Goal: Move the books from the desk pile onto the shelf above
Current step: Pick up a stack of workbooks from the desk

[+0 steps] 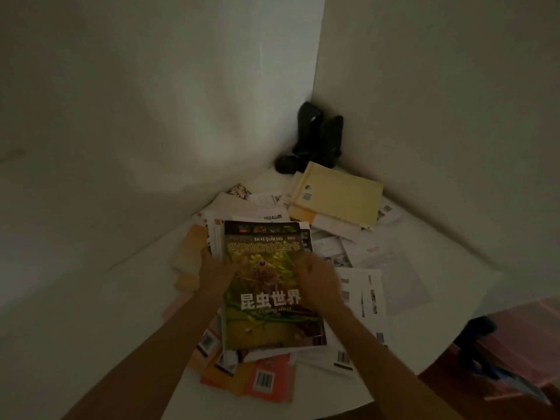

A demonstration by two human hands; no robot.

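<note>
A loose pile of books and booklets (263, 380) covers the white desk (121, 313) in the room's corner. On top lies a large insect book (269, 316) with a green and yellow cover and white Chinese title. My left hand (213, 269) grips this book's left edge, thumb on the cover. My right hand (318, 281) is over the book's right side with its fingers curled; whether it holds the book is unclear. A stack of pale yellow books (339, 198) lies further back on the right. No shelf is in view.
Two black speakers (321, 134) stand in the wall corner behind the pile. White printed sheets (381, 268) spread to the right of the books. A pinkish bin or box (521, 338) and a dark object sit beyond the desk's right edge.
</note>
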